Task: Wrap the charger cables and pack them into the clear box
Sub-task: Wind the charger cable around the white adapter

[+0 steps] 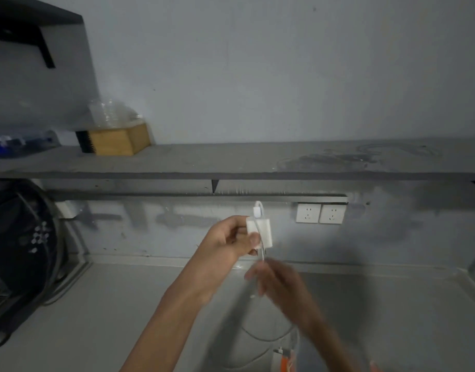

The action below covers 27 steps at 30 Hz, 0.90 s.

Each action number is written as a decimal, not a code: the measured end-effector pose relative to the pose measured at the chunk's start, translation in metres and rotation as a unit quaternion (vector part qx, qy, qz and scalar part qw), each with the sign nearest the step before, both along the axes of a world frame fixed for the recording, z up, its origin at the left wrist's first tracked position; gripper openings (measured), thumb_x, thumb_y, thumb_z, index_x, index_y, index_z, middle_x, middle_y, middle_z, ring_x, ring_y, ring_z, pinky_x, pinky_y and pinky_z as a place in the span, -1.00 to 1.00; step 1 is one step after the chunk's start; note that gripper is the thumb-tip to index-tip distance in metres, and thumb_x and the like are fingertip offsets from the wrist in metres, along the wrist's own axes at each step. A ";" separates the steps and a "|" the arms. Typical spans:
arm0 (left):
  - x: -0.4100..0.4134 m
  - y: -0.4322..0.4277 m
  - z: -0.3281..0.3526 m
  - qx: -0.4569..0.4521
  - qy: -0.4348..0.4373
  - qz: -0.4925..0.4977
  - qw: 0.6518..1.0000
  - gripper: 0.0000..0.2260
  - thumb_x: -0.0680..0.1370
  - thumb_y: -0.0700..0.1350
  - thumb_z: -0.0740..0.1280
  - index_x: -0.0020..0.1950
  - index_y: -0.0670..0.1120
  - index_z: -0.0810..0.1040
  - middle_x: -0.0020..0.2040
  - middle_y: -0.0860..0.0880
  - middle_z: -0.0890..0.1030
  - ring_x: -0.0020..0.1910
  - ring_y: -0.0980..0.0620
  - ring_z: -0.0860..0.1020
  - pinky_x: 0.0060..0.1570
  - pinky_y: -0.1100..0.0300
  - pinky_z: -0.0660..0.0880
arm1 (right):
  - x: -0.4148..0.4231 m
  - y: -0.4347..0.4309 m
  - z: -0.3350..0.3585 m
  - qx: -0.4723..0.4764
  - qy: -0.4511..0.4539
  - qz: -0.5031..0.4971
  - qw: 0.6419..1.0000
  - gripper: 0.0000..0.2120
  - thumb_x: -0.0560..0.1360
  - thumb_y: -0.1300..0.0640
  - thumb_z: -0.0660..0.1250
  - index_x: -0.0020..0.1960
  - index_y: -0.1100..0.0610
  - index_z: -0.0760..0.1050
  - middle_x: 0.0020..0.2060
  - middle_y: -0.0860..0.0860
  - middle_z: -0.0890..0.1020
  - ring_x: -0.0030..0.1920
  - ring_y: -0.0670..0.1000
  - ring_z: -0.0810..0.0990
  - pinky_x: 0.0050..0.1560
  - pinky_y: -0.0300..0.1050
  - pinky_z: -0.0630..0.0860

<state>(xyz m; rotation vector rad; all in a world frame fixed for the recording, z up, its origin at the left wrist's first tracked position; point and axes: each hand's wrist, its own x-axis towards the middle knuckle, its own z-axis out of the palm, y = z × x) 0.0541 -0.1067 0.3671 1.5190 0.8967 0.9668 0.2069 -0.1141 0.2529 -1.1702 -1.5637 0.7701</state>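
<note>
My left hand (228, 238) grips a white charger block (263, 230) held up in front of the wall, thumb across its face. A white cable (260, 208) loops out of the block's top and runs down over its front. My right hand (278, 288), blurred with motion, pinches that cable just below the block. The rest of the cable (268, 336) hangs in a loop toward the counter. No clear box shows for certain.
A grey counter (123, 318) lies below, a grey shelf (231, 159) above it. Twin wall sockets (321, 213) sit to the right. A wooden box (118, 140) with clear cups stands on the shelf. A dark round fan (21, 242) fills the left. An orange object (287, 361) is at the bottom.
</note>
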 end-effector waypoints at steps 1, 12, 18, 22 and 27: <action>-0.001 0.007 -0.003 -0.009 -0.014 0.026 1.000 -0.87 0.55 -0.29 0.31 0.06 -0.15 0.60 -0.20 0.01 0.65 -0.30 0.19 0.58 -0.22 0.47 0.50 | -0.009 -0.007 -0.013 -0.007 -0.024 -0.007 1.000 -0.69 0.62 0.16 0.19 -0.20 -0.07 0.58 -0.51 -0.08 0.50 -0.51 -0.20 0.40 -0.42 -0.33 0.33; 0.008 0.037 -0.063 0.078 0.173 0.081 0.978 -0.93 0.53 -0.14 0.34 -0.02 -0.01 0.57 -0.02 -0.07 0.60 -0.06 -0.02 0.59 0.00 0.12 0.54 | 0.020 -0.041 0.079 0.171 -0.377 -0.026 0.910 -0.65 0.58 -0.18 0.08 0.04 -0.04 0.57 -0.25 -0.15 0.70 -0.27 -0.16 0.64 -0.20 -0.15 0.61; 0.001 0.012 -0.031 0.154 0.194 -0.058 0.967 -0.84 0.59 -0.16 0.27 0.10 0.03 0.57 0.03 0.07 0.55 0.03 0.12 0.57 0.04 0.21 0.56 | 0.064 0.007 0.132 0.314 -0.382 -0.087 0.865 -0.87 0.43 -0.12 0.41 -0.17 -0.10 0.67 -0.27 -0.20 0.69 -0.29 -0.14 0.62 -0.30 -0.29 0.48; -0.012 0.009 -0.001 0.153 0.150 -0.104 0.971 -0.86 0.52 -0.10 0.31 0.03 0.05 0.61 -0.06 0.09 0.57 -0.07 0.12 0.60 -0.04 0.18 0.58 | 0.069 0.035 0.104 0.198 -0.193 -0.029 0.961 -0.77 0.47 -0.08 0.34 -0.15 0.05 0.66 -0.35 -0.19 0.61 -0.34 -0.14 0.59 -0.26 -0.26 0.49; 0.002 0.015 0.004 0.043 -0.015 -0.104 0.994 -0.85 0.54 -0.25 0.35 0.07 -0.15 0.65 -0.11 -0.03 0.69 -0.15 0.03 0.62 -0.16 0.38 0.53 | 0.038 0.046 0.044 0.060 0.000 0.049 0.997 -0.78 0.59 0.21 0.20 -0.09 0.17 0.62 -0.29 0.01 0.66 -0.28 -0.03 0.61 -0.17 -0.15 0.53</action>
